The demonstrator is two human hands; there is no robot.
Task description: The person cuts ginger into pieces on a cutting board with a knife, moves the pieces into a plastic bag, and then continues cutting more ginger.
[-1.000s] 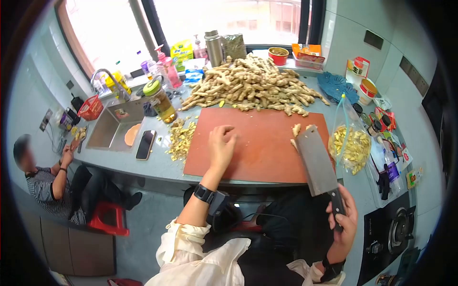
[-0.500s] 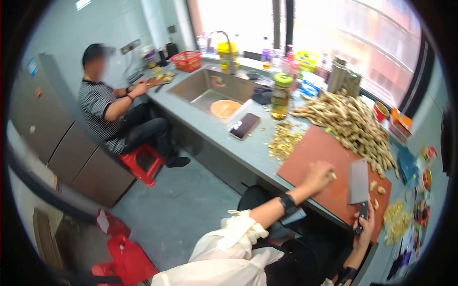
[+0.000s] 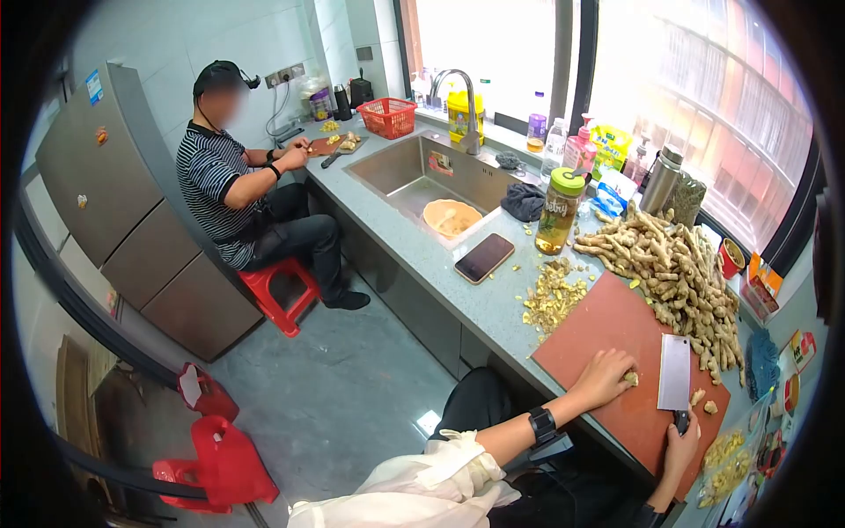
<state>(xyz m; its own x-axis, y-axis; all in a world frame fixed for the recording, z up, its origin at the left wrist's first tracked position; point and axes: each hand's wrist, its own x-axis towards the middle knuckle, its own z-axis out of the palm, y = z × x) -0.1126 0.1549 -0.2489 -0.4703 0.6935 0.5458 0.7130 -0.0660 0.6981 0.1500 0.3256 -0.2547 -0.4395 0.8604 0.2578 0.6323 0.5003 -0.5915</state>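
On the reddish-brown cutting board [image 3: 576, 339], my left hand [image 3: 606, 377] is closed, its fingertips around a small piece of ginger [image 3: 630, 377]. My right hand [image 3: 681, 447] grips the black handle of a cleaver [image 3: 675, 374]. The cleaver's broad blade faces up towards me over the right part of the board, apart from the ginger in my left hand. A few small ginger pieces [image 3: 709, 407] lie right of the blade. Behind the board rises a big heap of whole ginger [image 3: 678, 268]. Chopped ginger bits [image 3: 556, 295] are spread by the board's left edge.
A phone [image 3: 484, 258], a green-lidded jar [image 3: 560, 211] and a sink [image 3: 387, 172] with an orange bowl [image 3: 451, 217] stand to the left. Bagged ginger pieces [image 3: 723, 466] lie at the right. Across the room, another person [image 3: 238, 176] sits on a red stool [image 3: 283, 295], working at the counter.
My view has shifted, so the room sits farther right and lower in it. My left hand lies flatter over the ginger piece. The cleaver stays in my right hand.
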